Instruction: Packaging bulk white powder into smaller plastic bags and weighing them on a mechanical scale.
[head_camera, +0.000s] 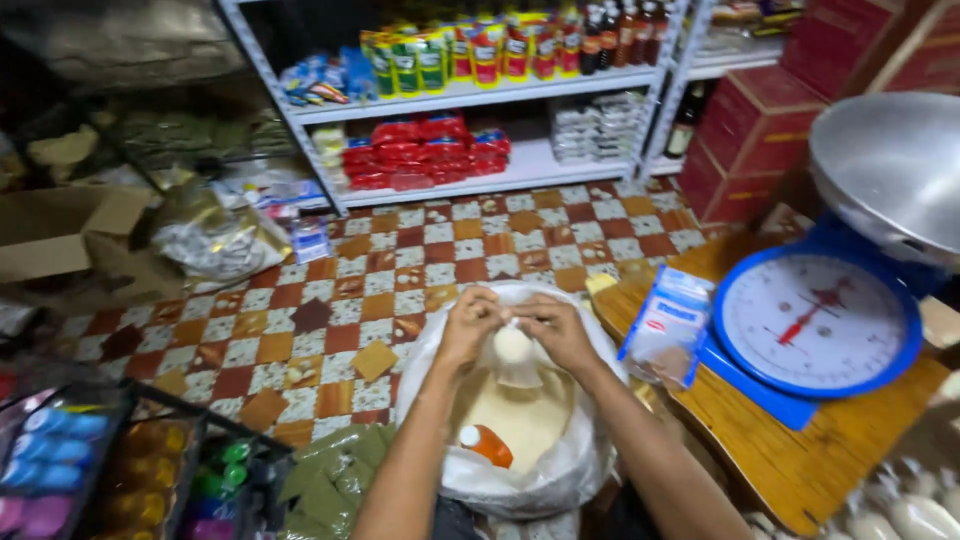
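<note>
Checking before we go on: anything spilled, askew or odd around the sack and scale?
No spill shows. Both hands, left and right, pinch a small bag over the open sack. An orange scoop lies in the powder. The scale sits upright on the table.

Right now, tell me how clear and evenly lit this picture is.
Head view: the scale and floor tiles are bright and fairly sharp; the left hand and right hand at the small bag look soft; left corners fall dark; shelves lean from wide-lens distortion.

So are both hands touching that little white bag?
Touching. The head view shows the left hand and right hand pinching the top of the small white bag.
</note>
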